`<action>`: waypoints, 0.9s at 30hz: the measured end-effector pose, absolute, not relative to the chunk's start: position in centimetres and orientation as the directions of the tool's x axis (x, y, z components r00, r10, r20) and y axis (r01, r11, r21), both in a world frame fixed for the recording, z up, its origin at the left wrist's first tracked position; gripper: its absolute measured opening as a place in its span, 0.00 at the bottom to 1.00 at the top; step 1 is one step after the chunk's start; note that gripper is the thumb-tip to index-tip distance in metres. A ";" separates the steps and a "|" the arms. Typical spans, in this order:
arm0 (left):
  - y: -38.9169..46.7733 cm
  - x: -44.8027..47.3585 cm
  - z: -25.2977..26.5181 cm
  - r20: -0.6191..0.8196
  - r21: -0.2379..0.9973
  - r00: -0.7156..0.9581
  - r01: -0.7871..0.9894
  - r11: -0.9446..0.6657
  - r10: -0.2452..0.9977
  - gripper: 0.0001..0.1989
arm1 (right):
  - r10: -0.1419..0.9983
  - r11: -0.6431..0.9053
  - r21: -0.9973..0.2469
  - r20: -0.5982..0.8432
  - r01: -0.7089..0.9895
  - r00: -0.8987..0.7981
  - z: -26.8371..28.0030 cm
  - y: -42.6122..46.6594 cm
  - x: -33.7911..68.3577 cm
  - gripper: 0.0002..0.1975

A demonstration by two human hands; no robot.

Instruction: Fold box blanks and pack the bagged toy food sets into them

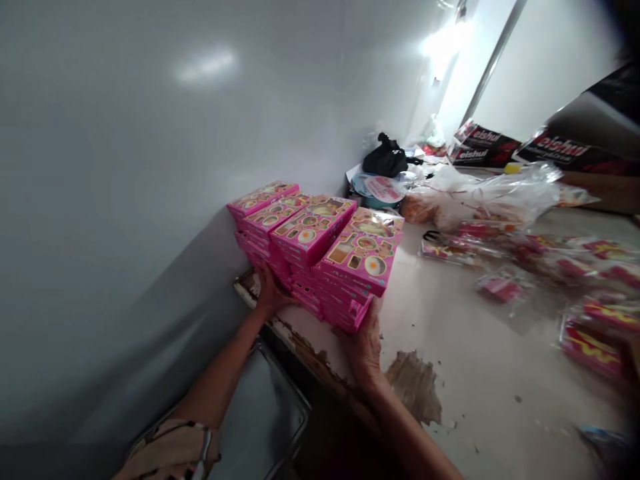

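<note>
Several stacks of pink boxes (314,230) with food pictures printed on their tops stand side by side near the table's edge, against the wall. My left hand (270,293) presses against the lower front of the left stacks, its fingers partly hidden by the boxes. At the nearest right stack (367,250), my right hand (365,343) grips the lower front corner, the fingers mostly out of sight underneath and behind it. Together my two hands hold the stacks from the front and the side. The stacks lean slightly and their edges are not flush.
The white table (415,313) has a chipped front edge and a peeled patch. Clear plastic bags (480,197), a black bag (385,157) and dark printed cartons (483,143) lie farther back. Small wrapped pink packets (595,340) are scattered at right. A grey wall (125,133) rises at left.
</note>
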State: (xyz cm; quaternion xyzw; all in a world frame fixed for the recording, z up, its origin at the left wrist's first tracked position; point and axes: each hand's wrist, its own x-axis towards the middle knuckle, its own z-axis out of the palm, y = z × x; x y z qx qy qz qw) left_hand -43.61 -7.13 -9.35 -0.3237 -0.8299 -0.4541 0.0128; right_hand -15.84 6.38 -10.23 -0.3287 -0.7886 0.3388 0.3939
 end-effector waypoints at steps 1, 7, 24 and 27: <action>-6.7 -43.7 -9.3 0.312 0.750 -0.790 0.546 0.373 0.528 0.93 | 0.782 0.562 -0.788 0.408 0.250 -0.471 -10.2 6.7 -16.0 0.59; -3.2 -44.4 -8.6 0.317 0.763 -0.782 0.546 0.345 0.537 0.92 | 0.770 0.583 -0.779 0.439 0.232 -0.462 -10.2 9.9 -17.0 0.58; 14.1 -48.3 -9.0 0.314 0.768 -0.786 0.540 0.345 0.533 0.93 | 0.760 0.585 -0.773 0.416 0.245 -0.499 -9.2 28.4 -20.2 0.64; 17.4 -48.9 -8.8 0.313 0.779 -0.785 0.534 0.328 0.535 0.93 | 0.763 0.605 -0.759 0.467 0.240 -0.447 -9.6 32.1 -21.2 0.65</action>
